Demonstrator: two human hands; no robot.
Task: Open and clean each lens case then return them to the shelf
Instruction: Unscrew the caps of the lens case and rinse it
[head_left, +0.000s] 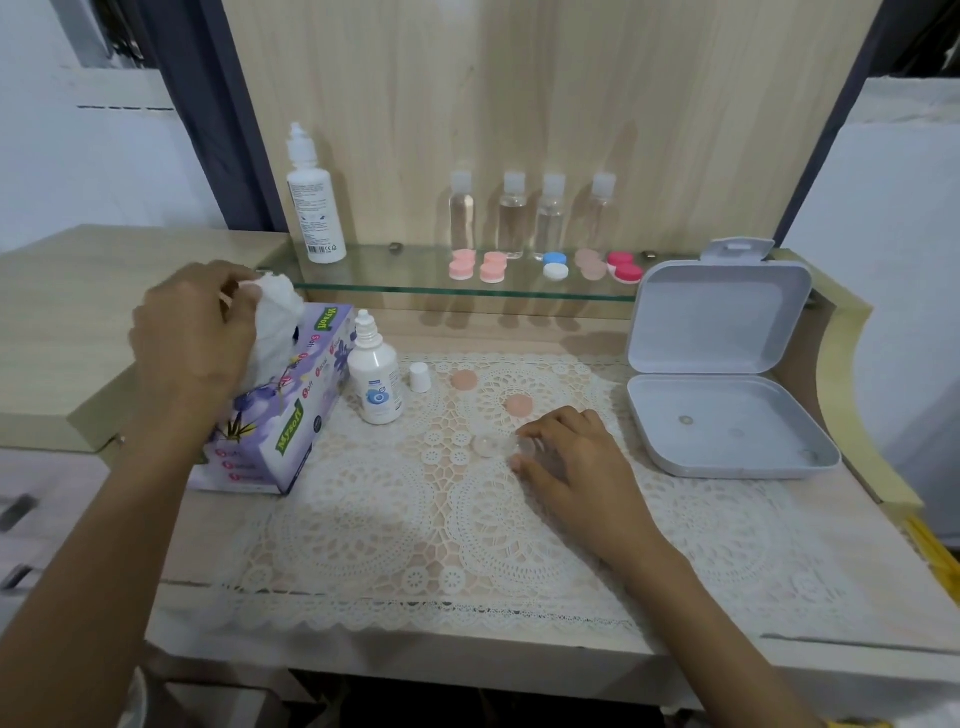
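My left hand (195, 332) pinches a white tissue (275, 322) that sticks up out of the purple tissue box (275, 415). My right hand (569, 457) holds one end of an open clear lens case (491, 444) on the lace mat. Two peach caps (464, 380) (518, 405) lie loose on the mat behind it. On the glass shelf (415, 288) stand several closed lens cases: pink (462, 265), salmon (493, 266), blue and white (555, 265), pale peach (589, 262) and red (623, 266).
A small solution bottle (375, 376) stands uncapped beside the box, its white cap (420, 377) next to it. An open grey plastic box (722, 364) sits at the right. On the shelf are a tall white bottle (314, 202) and several clear bottles (511, 215).
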